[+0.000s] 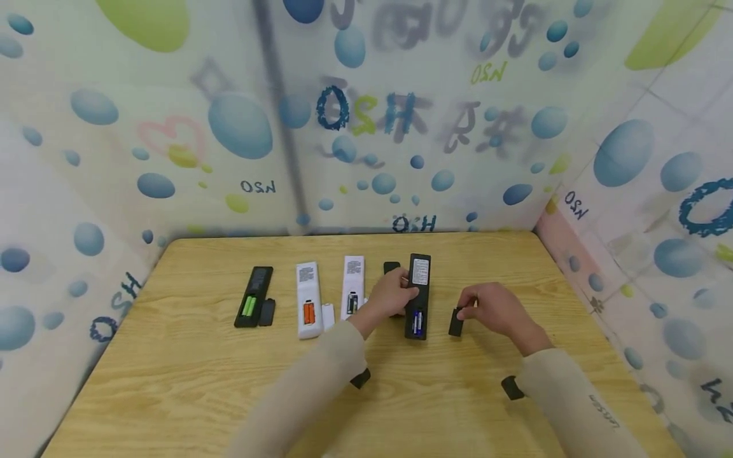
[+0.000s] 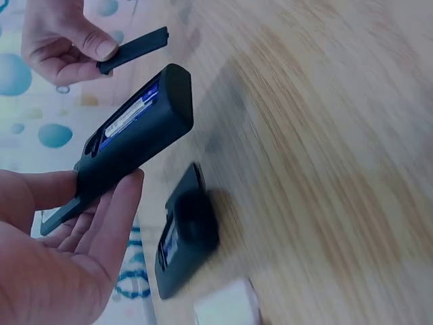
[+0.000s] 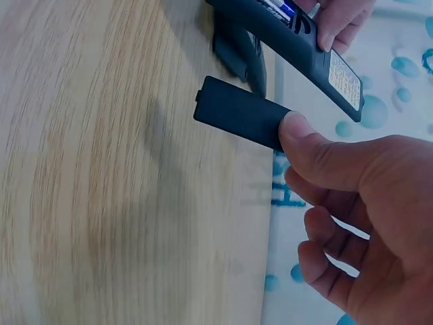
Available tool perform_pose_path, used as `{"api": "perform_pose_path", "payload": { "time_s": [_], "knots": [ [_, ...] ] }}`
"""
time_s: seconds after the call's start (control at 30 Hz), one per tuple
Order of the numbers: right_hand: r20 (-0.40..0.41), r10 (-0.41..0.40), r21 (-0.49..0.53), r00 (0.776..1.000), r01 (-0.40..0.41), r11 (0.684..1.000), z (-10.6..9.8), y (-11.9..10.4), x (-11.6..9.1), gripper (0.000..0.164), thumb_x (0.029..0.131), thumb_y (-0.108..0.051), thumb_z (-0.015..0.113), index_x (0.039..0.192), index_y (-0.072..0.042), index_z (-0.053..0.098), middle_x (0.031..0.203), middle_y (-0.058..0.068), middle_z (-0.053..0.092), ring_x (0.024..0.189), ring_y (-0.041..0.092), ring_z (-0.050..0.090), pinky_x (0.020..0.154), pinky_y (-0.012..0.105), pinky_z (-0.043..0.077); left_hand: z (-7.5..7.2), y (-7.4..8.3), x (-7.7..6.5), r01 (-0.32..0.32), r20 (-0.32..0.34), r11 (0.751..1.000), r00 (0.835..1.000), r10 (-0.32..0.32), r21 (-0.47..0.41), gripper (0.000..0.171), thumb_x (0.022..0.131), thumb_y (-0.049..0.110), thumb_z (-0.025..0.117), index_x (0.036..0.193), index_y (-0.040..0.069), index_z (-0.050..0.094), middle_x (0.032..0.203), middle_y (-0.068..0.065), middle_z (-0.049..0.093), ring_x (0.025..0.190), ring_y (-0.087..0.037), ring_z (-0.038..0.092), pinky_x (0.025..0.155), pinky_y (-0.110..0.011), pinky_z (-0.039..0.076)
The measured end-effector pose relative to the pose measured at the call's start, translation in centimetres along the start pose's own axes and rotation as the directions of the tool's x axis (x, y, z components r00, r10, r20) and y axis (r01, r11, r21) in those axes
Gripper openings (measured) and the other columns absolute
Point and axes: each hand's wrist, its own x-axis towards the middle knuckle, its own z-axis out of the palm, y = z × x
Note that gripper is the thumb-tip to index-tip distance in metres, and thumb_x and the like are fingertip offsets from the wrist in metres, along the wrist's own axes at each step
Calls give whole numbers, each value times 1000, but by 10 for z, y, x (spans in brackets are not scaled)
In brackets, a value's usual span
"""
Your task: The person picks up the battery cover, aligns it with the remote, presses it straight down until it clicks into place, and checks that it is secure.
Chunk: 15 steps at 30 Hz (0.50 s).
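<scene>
A black remote control (image 1: pixel 420 296) is gripped by my left hand (image 1: pixel 391 292), its back towards me and its battery bay uncovered. Blue batteries (image 2: pixel 132 118) lie inside that bay. Between thumb and fingers my right hand (image 1: pixel 497 310) pinches a black battery cover (image 3: pixel 240 112), held apart from the remote and off the table. In the right wrist view the cover's small end tab shows. Behind the left hand stands another black remote (image 1: pixel 392 266), mostly hidden in the head view; the left wrist view shows batteries in its bay too.
To the left lie a black remote (image 1: pixel 260 280) with green batteries, a white remote (image 1: pixel 307 286) with orange ones and another white remote (image 1: pixel 354 270). Loose covers, one black (image 1: pixel 266 312) and one white (image 1: pixel 328 316), lie beside them. Small black pieces (image 1: pixel 512 388) show near both sleeves.
</scene>
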Motion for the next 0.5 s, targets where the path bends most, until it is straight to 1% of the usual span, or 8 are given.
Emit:
{"api": "perform_pose_path", "payload": {
  "time_s": [0.1, 0.17, 0.3, 0.4, 0.5],
  "knots": [
    [9, -15, 5, 1000, 15, 1000, 2, -10, 3, 7, 83, -23, 76, 80, -24, 70, 75, -11, 65, 67, 8, 51, 63, 27, 43, -14, -8, -6, 10, 29, 995, 1000, -7, -95, 37, 96, 18, 62, 131, 10, 53, 123, -13, 60, 96, -21, 65, 69, -34, 60],
    [20, -17, 14, 1000, 17, 1000, 3, -18, 6, 6, 84, -23, 76, 81, -24, 71, 76, -11, 65, 66, 8, 51, 62, 27, 43, -22, -13, -9, 13, 40, 992, 999, -8, -128, 37, 96, 17, 61, 131, 9, 52, 124, -14, 60, 96, -23, 66, 72, -37, 60],
    [40, -25, 22, 999, 25, 999, 8, -33, 11, 6, 84, -25, 76, 82, -25, 71, 77, -12, 67, 67, 8, 52, 63, 28, 45, -33, -21, -15, 12, 36, 993, 999, -8, -114, 35, 96, 16, 61, 130, 8, 52, 124, -15, 60, 90, -22, 66, 74, -39, 60],
    [39, -52, 20, 998, 52, 998, 11, -44, 16, 6, 84, -26, 76, 82, -25, 71, 79, -12, 68, 68, 6, 54, 65, 29, 48, -39, -25, -21, 8, 29, 995, 1000, -5, -100, 35, 96, 15, 61, 129, 7, 52, 123, -16, 60, 83, -21, 67, 74, -40, 60],
    [39, -85, 30, 996, 84, 996, 13, -53, 19, 5, 84, -26, 76, 82, -25, 72, 80, -12, 69, 68, 5, 55, 65, 29, 50, -42, -30, -24, -2, 23, 995, 1000, 4, -98, 33, 96, 13, 61, 127, 6, 53, 121, -17, 60, 77, -21, 67, 72, -38, 60]
  ]
}}
